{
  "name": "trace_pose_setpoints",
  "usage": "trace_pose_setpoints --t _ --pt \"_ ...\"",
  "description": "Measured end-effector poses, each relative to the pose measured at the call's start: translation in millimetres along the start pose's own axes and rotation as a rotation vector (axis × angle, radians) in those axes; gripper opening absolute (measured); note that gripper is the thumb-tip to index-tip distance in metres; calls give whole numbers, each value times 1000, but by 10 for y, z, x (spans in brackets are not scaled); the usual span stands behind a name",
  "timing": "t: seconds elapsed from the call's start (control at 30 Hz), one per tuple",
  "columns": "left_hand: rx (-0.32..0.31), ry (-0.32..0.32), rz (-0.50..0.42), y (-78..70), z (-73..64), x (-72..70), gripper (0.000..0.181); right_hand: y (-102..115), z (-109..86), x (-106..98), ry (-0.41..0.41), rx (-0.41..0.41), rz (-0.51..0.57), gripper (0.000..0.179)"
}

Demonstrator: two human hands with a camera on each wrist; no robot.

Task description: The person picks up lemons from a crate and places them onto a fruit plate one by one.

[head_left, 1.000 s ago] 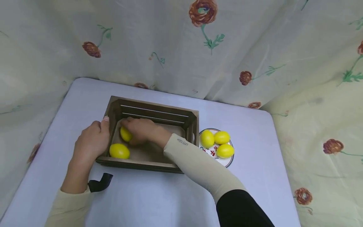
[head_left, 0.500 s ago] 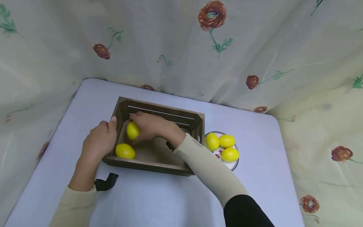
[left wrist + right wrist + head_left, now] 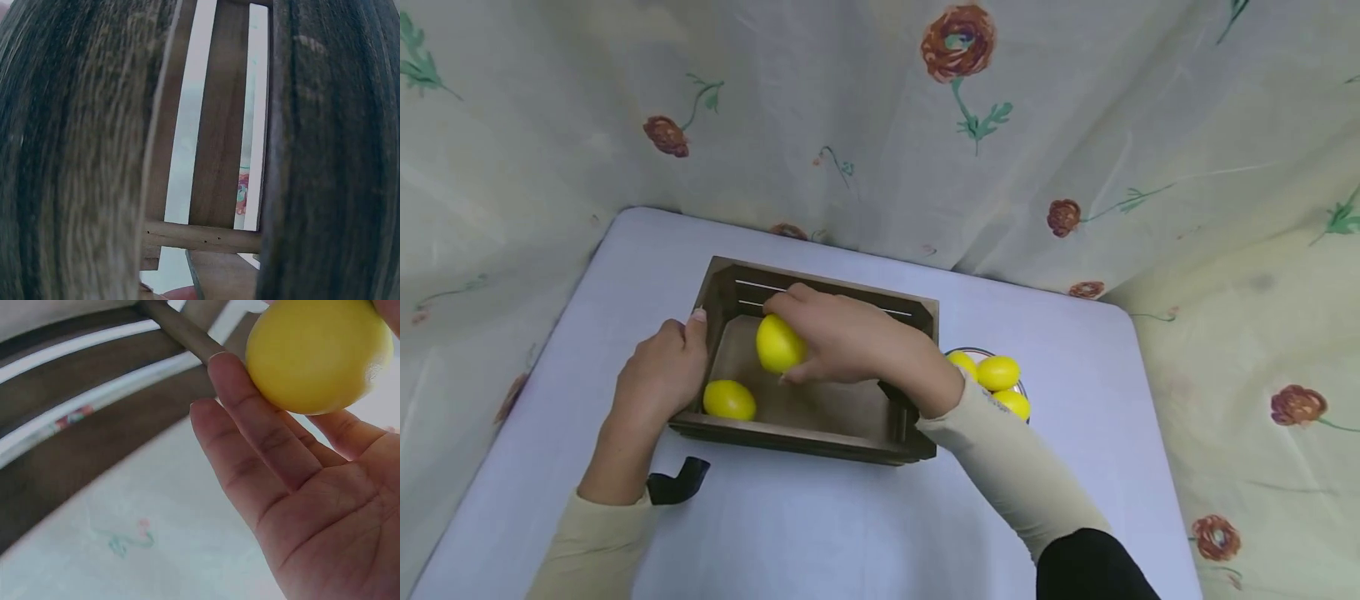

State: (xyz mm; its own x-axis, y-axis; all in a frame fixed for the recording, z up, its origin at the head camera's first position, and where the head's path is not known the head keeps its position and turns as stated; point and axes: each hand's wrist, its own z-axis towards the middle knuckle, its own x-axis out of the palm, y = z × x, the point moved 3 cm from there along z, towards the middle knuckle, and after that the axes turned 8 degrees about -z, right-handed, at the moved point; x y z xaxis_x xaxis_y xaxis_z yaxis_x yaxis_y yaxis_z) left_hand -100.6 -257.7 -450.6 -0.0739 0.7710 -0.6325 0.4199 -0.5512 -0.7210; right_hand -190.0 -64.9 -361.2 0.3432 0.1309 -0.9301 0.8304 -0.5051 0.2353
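A brown slatted wooden crate point(image 3: 835, 429) stands on the table. My left hand point(image 3: 658, 371) grips its left end, thumb over the rim; the other fingers are mostly hidden. In the left wrist view, the crate's slats point(image 3: 219, 125) fill the picture and no fingers can be made out. My right hand point(image 3: 853, 337) pinches a yellow lemon point(image 3: 778, 343) over the inside of the crate. The right wrist view has this lemon point(image 3: 319, 356) between the thumb side and fingertips of my right hand point(image 3: 300, 475). Another lemon point(image 3: 730, 400) lies in the crate's front left corner.
Right of the crate, partly behind my right forearm, a white plate with a dark rim point(image 3: 973, 350) bears three lemons point(image 3: 997, 372). A white cloth covers the table point(image 3: 790, 525). Flowered curtains point(image 3: 865, 108) hang behind it and at the sides.
The right hand has lifted the lemon from the crate's left side and carried it rightward. The left hand keeps its grip on the crate. The head view has shifted slightly.
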Motion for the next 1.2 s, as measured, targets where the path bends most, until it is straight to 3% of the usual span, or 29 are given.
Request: trace_pose_setpoints --t 0.3,0.47,0.67,0.9,1.2 --pt "4 2 6 -12 3 47 87 -79 -738 -105 -177 20 63 73" --pt "3 -6 -14 2 17 43 88 -249 -1168 -20 -325 94 199 75" --pt "7 -5 -23 33 20 16 87 -518 -1655 298 -459 276 359 79" --pt "21 -4 -6 32 4 4 87 -765 -2074 784 -552 477 333 83" --pt "5 18 -9 35 0 18 87 -893 -2417 1276 -479 679 297 85"
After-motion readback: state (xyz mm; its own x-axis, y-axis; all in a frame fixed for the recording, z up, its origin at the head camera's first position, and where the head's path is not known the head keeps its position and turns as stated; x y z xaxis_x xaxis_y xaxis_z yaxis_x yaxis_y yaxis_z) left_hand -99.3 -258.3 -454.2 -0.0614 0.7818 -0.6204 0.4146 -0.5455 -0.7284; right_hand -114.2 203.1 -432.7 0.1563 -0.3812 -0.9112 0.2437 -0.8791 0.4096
